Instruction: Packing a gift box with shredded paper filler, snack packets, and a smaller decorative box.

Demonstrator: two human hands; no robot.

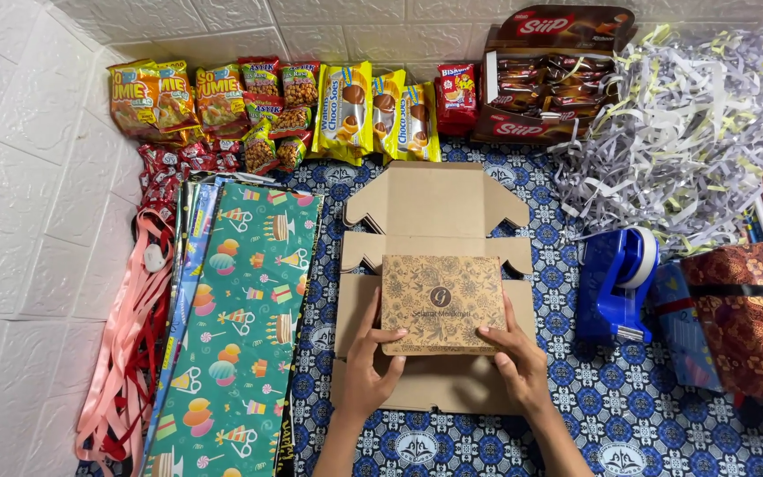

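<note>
Gripped the printed kraft panel [441,305] at its two lower corners: left hand [371,367] closed on the near-left corner with thumb on top and fingers curled beneath, right hand [512,353] closed likewise on the near-right corner. Found the panel lying square on the middle of the unfolded cardboard mailer box [434,199], itself spread flat on the blue patterned cloth [567,256]; could not tell whether panel and box were one piece or two. Judged the matched grip a sound one for folding or seating the panel: called for even pressure from both thumbs, edges kept parallel to the creases underneath, and no twisting, so as not to crumple the thin board or skew a fold. Seemed wise also to keep the side flaps flat and free under the wrists. Lay just beside on the left the birthday wrapping paper [240,336] and pink and red ribbons [125,353]; on the right, near, the blue tape dispenser [615,283]; farther off, shredded paper [682,124] and snack packets [346,106] along the wall.
</note>
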